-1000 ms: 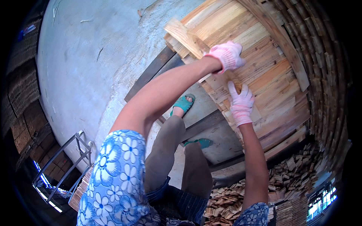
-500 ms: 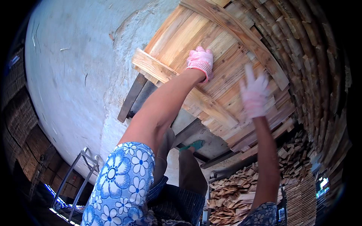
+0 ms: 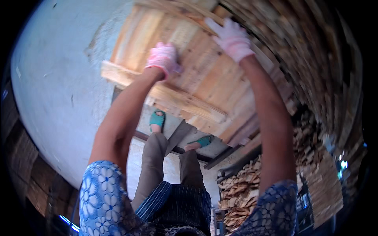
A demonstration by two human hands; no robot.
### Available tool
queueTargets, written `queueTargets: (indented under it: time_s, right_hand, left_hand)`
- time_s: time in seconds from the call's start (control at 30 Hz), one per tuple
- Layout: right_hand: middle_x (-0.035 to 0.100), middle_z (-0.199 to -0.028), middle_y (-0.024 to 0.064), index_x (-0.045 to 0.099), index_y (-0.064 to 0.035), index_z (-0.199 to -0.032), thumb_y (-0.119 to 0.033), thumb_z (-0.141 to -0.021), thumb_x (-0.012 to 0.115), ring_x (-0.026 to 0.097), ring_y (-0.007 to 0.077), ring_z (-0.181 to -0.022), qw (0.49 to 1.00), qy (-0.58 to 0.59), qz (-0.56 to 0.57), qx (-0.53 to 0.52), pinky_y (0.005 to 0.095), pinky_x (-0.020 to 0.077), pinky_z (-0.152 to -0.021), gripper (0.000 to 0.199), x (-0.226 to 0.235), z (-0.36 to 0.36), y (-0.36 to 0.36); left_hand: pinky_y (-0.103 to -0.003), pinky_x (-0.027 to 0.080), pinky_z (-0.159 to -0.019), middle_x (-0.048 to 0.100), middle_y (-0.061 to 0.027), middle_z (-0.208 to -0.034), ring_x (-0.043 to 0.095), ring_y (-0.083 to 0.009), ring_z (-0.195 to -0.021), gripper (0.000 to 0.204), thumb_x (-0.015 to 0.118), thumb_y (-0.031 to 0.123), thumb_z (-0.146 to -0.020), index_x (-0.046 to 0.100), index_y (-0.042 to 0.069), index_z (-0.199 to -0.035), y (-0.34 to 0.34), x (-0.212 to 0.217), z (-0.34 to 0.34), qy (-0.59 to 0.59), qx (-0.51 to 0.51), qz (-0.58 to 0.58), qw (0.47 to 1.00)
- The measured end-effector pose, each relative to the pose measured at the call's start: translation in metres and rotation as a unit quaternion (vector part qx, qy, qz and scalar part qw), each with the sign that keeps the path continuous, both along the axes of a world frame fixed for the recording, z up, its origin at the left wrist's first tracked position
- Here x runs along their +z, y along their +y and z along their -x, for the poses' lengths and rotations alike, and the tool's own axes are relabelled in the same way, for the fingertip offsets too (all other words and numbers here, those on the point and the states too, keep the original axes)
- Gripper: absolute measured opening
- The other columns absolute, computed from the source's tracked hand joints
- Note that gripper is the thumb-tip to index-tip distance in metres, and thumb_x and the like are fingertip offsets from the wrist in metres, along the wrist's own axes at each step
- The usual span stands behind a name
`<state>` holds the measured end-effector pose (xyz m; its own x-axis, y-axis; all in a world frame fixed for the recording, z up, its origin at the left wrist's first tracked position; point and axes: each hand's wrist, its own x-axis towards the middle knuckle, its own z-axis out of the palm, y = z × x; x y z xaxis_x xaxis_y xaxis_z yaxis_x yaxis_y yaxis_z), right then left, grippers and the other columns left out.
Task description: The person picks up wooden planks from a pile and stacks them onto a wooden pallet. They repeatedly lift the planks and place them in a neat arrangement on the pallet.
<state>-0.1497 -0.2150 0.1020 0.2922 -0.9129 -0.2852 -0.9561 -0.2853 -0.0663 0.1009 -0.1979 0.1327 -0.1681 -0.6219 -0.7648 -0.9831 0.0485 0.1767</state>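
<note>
Closest to me are the person's striped apron (image 3: 191, 200) and the trousered legs, with a scrap heap (image 3: 242, 188) off to their right. Beyond the knees, two green sandals (image 3: 158, 118) stand by the dark bars (image 3: 179, 135) under the work. Just past them begins the panel (image 3: 212, 84), broad boards laid side by side, lying ahead of the person and a little to the right. A near batten (image 3: 193, 103) crosses its closest side, its left end jutting out. Behind that the gloved left hand (image 3: 163, 59) rests on the boards, fingers bunched; whether they pinch anything I can't tell. Farther out, the right hand (image 3: 233, 41) reaches to the far batten (image 3: 177, 13), thumb and fingers spread about its edge, though blur hides whether they close on it. I'd judge the panel heavy and stiff as a whole, rough enough to grip well in knit gloves, with splinters the likelier bother than slipping. The battens look light and rigid, best taken near both ends; boards could shift if leaned on unevenly. Past everything rise the stacked slats (image 3: 311, 59) on the right.
</note>
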Motion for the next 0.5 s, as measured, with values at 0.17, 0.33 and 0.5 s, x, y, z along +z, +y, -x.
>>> queueTargets:
  time_s: [0.17,0.33,0.5]
  right_hand:
    - [0.048,-0.145,0.0227,0.049,-0.0313,-0.148,-0.036,-0.096,0.064,0.043,0.0441,-0.137,0.978,-0.126,0.113,-0.119,0.0650,0.0358,-0.108,0.054,0.031,-0.025,0.057]
    - [0.056,-0.132,0.0263,0.047,-0.0106,-0.149,-0.033,-0.094,0.065,0.052,0.0426,-0.128,0.943,-0.044,-0.008,-0.330,0.0518,0.0413,-0.109,0.061,0.036,0.093,0.279]
    - [0.036,-0.155,0.0331,0.006,-0.0159,-0.166,-0.046,-0.086,0.072,0.047,0.0457,-0.138,0.675,0.050,-0.208,-0.706,0.0478,0.0385,-0.116,0.108,0.015,0.213,0.453]
  left_hand:
    - [-0.049,0.049,-0.105,0.053,-0.0254,-0.141,0.056,-0.0423,-0.129,0.087,0.095,0.039,-0.065,0.054,0.004,-0.134,0.003,-0.011,-0.002,-0.060,-0.016,0.003,0.998]
    - [-0.048,0.049,-0.106,0.050,-0.0271,-0.143,0.056,-0.0444,-0.129,0.091,0.095,0.042,-0.066,0.052,0.003,-0.136,0.001,-0.030,-0.004,-0.087,-0.047,0.013,0.995]
    - [-0.045,0.051,-0.104,0.051,-0.0282,-0.140,0.059,-0.0423,-0.125,0.094,0.096,0.044,-0.064,0.051,0.001,-0.135,-0.004,-0.048,-0.019,-0.091,-0.085,0.024,0.992]
